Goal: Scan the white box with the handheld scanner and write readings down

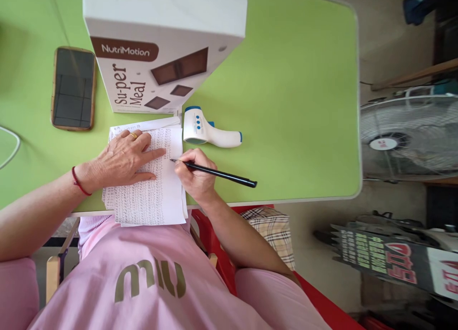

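Note:
Sheets of paper (152,201) covered in rows of small handwriting lie stacked at the table's near edge, the lower end jutting past it. My left hand (127,158) rests flat on the top sheet, fingers spread, the index finger pointing to the right. In my right hand (196,175) is a black pen (229,176), gripped between thumb and fingers. Its tip is at the written lines, near the sheet's right side. Just beyond the right hand, a white and blue infrared thermometer (211,129) lies on its side. Part of the writing is hidden under my left hand.
A white NutriMotion box (164,29) stands behind the papers on the green table (293,106). To the left are a phone (73,89) and a white cable (14,149). A fan (408,139) stands off the table's right edge; a plaid bag (270,230) is below.

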`<state>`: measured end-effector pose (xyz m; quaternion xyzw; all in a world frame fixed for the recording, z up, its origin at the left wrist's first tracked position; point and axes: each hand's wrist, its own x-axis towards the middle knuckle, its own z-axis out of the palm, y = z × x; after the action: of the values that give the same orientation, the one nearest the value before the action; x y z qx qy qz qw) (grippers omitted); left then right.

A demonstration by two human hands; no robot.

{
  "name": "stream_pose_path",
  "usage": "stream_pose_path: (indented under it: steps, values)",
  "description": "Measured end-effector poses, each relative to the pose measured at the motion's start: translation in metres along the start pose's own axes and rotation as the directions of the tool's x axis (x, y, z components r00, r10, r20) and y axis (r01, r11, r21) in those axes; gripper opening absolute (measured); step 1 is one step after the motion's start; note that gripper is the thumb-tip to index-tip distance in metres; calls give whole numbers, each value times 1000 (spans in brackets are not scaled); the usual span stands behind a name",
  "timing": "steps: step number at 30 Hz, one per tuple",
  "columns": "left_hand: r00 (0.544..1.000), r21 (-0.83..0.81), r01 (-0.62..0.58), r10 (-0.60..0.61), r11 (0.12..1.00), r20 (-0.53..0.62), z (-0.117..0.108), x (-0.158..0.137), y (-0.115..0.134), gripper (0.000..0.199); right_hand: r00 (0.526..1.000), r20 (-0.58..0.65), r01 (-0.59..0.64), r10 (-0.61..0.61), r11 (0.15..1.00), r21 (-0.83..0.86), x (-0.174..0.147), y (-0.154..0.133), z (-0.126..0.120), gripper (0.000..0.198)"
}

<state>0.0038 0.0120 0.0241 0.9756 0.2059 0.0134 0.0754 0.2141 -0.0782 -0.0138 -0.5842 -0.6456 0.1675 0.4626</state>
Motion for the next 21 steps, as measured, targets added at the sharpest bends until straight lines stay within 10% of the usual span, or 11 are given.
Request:
stream_pose_path:
  steps: [21]
  values:
    - [1000,18,-1,1,1000,-14,2,0,0,59,999,17,-38,38,999,-12,-1,0,1,12]
